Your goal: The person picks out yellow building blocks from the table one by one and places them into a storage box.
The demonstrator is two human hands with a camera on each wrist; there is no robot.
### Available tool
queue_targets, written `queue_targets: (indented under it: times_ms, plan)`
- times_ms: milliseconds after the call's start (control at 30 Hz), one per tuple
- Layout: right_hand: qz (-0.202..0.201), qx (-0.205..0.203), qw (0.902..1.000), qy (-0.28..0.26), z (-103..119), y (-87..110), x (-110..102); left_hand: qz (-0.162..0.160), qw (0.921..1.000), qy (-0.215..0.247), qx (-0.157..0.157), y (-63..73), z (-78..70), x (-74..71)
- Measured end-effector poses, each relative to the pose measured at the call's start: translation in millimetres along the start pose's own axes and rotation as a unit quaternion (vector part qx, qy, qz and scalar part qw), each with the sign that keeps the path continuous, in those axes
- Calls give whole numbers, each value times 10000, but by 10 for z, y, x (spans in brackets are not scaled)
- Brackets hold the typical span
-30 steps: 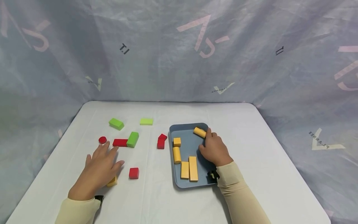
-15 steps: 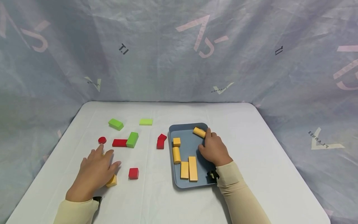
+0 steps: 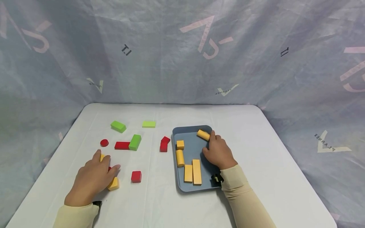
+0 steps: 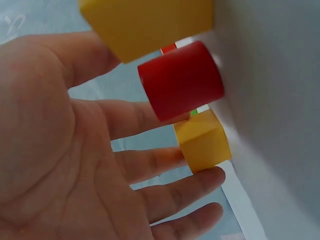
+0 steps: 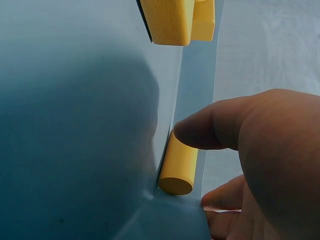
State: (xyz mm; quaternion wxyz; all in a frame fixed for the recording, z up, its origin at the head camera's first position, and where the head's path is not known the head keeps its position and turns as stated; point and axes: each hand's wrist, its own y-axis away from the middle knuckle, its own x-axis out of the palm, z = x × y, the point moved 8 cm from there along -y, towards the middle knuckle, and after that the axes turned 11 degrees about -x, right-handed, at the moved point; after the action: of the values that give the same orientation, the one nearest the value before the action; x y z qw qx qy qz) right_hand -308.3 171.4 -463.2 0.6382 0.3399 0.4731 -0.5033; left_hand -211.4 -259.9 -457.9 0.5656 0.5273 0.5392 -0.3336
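Note:
My left hand (image 3: 91, 177) reaches over several blocks at the table's left, its fingers extended. In the left wrist view, fingertips lie right at a yellow block (image 4: 202, 142); a red cylinder (image 4: 182, 80) and a larger yellow block (image 4: 150, 27) stand nearer the thumb. From above, that hand partly covers all three. My right hand (image 3: 219, 152) grips the right wall of a blue-grey tray (image 3: 186, 189), thumb inside, other fingers outside. Close to its index finger lies a yellow cylinder (image 3: 203, 135); the thumb overlaps this cylinder in the right wrist view.
Other yellow pieces, such as a long block (image 3: 196, 172), lie in the tray. On the white table (image 3: 256, 142) to its left are a red cube (image 3: 136, 176), a red disc (image 3: 104, 142), a red bar (image 3: 122, 145) and green blocks (image 3: 118, 126). Grey curtains (image 3: 171, 63) surround the table.
My left hand has drawn back toward the lower left, from near the red disc and bar to the yellow block, which now shows between its fingers. The right hand keeps its place.

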Motion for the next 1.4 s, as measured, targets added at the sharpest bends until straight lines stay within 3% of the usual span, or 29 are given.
queue_targets:
  times_ms: [100,233,433,700,967,1200,1400]
  plan:
    - [18,6,10000,-17,-6,0,8,61,10000,-20,-74,-3,29,12]
    - [16,8,10000,-33,-7,0,9,-133,9999,-35,-50,11,35,-10]
    - [12,-5,10000,-12,-5,-2,0,-518,9986,-110,11,45,22,-64]
    - [7,-22,10000,-11,0,-1,-12,-1189,9928,134,43,65,-19,-179]
    - [-8,-13,10000,-48,-2,-1,-8,-1727,9830,569,244,104,-55,-272]
    - [-12,-9,10000,-58,-2,-2,-10,-2279,9695,742,511,139,-127,-359]
    - [-9,-13,10000,-68,-2,-2,-9,-2353,9672,796,528,136,-163,-382]
